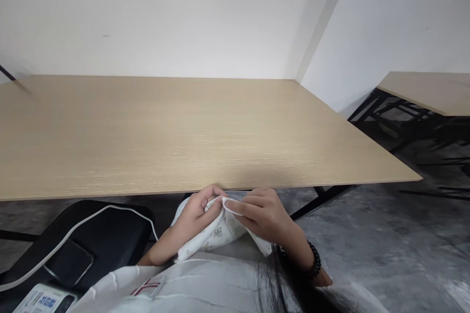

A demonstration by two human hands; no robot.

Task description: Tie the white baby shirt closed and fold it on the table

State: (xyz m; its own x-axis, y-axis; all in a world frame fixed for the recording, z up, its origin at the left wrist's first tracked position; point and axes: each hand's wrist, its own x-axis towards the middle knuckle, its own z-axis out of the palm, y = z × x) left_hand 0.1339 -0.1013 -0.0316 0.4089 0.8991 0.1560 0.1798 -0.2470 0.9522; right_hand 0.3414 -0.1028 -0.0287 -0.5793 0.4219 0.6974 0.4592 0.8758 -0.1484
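The left hand (196, 212) and right hand (262, 215) both pinch a small white printed cloth (216, 232), held in the lap just below the wooden table (183, 132) edge.

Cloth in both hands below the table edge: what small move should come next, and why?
Probably lift the cloth up onto the table. Both the left hand and the right hand pinch its white hem close together, with the rest bunched and hanging over the lap, just under the table's near edge. The flat top would likely let it be spread out.
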